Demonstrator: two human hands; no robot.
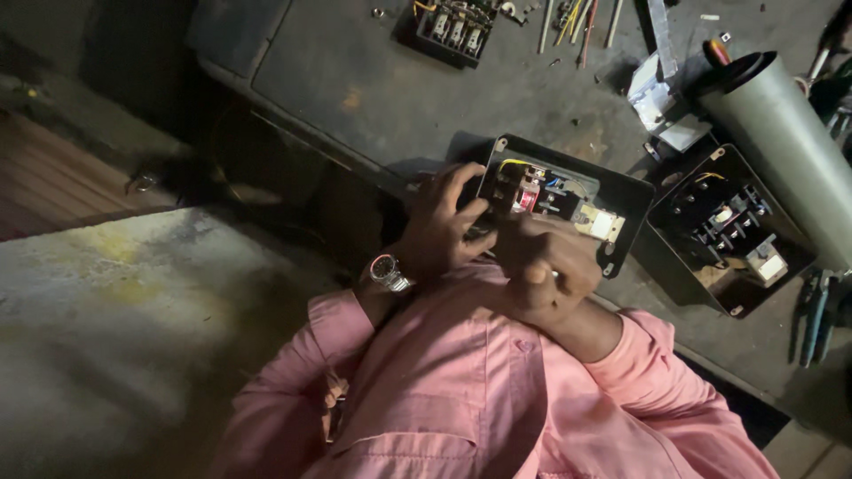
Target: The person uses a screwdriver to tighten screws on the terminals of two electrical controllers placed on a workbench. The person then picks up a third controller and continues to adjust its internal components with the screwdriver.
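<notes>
Nearest, both hands meet at the bench's near edge: the left hand (441, 223) grips the side of an open black switch box (561, 200), the right hand (548, 266) curled closed over its wiring. Farther right lies a second box (729, 227).

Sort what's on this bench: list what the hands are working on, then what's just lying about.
In hand: open black electrical box, held by left hand and right hand.

Lying about: second open box, grey tube, third switch unit, pliers, loose wires.
</notes>
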